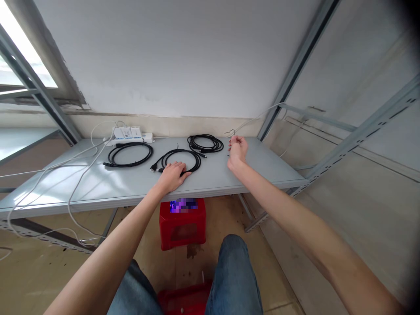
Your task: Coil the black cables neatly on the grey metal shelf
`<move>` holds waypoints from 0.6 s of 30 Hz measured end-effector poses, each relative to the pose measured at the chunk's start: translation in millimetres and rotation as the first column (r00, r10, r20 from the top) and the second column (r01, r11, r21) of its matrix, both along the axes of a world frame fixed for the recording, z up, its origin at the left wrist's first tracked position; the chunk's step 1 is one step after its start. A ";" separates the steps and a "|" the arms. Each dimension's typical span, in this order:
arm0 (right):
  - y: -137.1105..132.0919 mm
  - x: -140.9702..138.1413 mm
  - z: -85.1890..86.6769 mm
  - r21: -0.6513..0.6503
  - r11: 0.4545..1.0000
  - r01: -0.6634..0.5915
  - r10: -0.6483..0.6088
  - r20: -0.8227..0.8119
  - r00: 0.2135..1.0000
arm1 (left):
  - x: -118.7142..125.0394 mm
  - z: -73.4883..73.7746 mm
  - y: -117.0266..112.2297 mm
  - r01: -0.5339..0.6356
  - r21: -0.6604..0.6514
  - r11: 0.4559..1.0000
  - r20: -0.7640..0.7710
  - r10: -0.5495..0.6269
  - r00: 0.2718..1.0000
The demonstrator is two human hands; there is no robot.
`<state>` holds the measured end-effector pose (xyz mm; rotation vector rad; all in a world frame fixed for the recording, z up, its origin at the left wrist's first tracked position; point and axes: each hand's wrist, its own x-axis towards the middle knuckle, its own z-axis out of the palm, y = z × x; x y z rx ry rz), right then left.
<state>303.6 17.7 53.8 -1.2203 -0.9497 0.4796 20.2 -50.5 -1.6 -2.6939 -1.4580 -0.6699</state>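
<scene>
On the grey shelf, the middle black coiled cable (197, 162) lies with its plugs at the left and right of the loop. My left hand (173, 175) is over its front edge, fingers and thumb around the strands. To the right, my right hand (238, 148) is closed in a pinch just above the shelf top. A thin black twist tie (231, 131) sticks out past its fingertips. Another coiled cable (213, 144) lies behind, between my hands. A third coiled cable (149, 153) is at the left. A small thin tie (177, 145) stands behind the middle coil.
A white power strip (148, 138) with adapters sits at the back left, and white cords (77, 186) trail over the front edge. Metal uprights (285, 87) frame the shelf (108, 192). Below it stands a red stool (182, 227); another red plastic piece (183, 299) is between my knees.
</scene>
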 end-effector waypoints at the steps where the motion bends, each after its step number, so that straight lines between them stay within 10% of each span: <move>1: -5.0 -7.2 -4.3 -0.005 1.000 -0.023 0.024 0.043 0.999 | 0.0 0.0 -0.1 -0.001 0.000 1.000 0.002 0.001 1.000; 9: -23.0 -58.2 -23.4 0.023 0.999 -0.046 0.040 0.222 0.974 | -0.4 -1.5 0.4 -0.006 -0.004 1.000 0.003 0.006 1.000; 18: 20.3 -13.9 9.7 -0.134 0.926 0.354 -0.306 0.285 0.908 | -1.3 -2.2 0.7 -0.008 0.004 1.000 0.012 0.008 1.000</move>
